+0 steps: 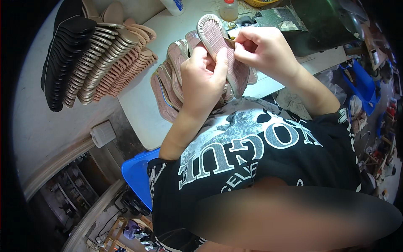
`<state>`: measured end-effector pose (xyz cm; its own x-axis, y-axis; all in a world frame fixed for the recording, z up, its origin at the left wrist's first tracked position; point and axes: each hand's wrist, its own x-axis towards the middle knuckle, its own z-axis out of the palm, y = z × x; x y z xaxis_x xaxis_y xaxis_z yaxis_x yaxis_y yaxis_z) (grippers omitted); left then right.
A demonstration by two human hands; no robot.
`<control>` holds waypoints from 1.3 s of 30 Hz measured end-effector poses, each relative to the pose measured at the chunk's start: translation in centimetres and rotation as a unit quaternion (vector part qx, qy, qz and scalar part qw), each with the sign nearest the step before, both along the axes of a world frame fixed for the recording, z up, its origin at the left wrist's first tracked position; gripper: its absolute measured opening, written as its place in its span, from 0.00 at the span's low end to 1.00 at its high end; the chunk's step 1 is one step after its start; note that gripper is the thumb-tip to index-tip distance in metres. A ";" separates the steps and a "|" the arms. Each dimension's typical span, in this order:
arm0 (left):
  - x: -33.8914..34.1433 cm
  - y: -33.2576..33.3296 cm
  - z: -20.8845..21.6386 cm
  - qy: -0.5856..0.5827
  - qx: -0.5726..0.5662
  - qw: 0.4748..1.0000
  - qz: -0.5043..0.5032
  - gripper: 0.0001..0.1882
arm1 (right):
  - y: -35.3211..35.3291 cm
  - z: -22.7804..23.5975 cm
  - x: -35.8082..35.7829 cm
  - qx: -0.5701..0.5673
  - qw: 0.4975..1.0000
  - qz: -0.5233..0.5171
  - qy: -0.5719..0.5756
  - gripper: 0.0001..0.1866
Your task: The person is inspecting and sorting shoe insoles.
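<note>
Item one, far left: I log stacked soles (90,54), black then tan and pink, leaning against the wall. Item two: a fanned pile of pink insoles (168,86) on the white table (138,113). Item three: left hand (202,77), fingers wrapped round a pink sole (220,46) (held over the table, tread side up). Item four: right hand (262,48), fingertips pinching that sole's edge.
</note>
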<state>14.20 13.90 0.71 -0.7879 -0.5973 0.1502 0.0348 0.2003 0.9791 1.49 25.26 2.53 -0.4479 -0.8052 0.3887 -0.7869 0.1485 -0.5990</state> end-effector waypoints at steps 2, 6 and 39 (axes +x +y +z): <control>0.0 0.4 0.0 0.069 -0.015 0.997 0.018 0.07 | 0.5 -0.1 0.2 -0.016 0.979 0.010 -0.203 0.06; -0.2 -0.2 0.1 0.043 -0.054 0.996 0.051 0.07 | 2.6 0.9 0.9 -0.024 0.975 0.008 -0.221 0.04; -6.2 -8.5 -0.7 -0.222 0.101 0.961 -0.127 0.16 | 2.5 -6.6 0.8 -0.026 0.814 0.072 -0.576 0.13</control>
<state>8.01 5.42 0.02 -0.8714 -0.3593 -0.3341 -0.3735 0.0442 0.9266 2.30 27.71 -4.10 -0.4423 -0.8772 -0.1865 0.2939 0.0546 -0.9543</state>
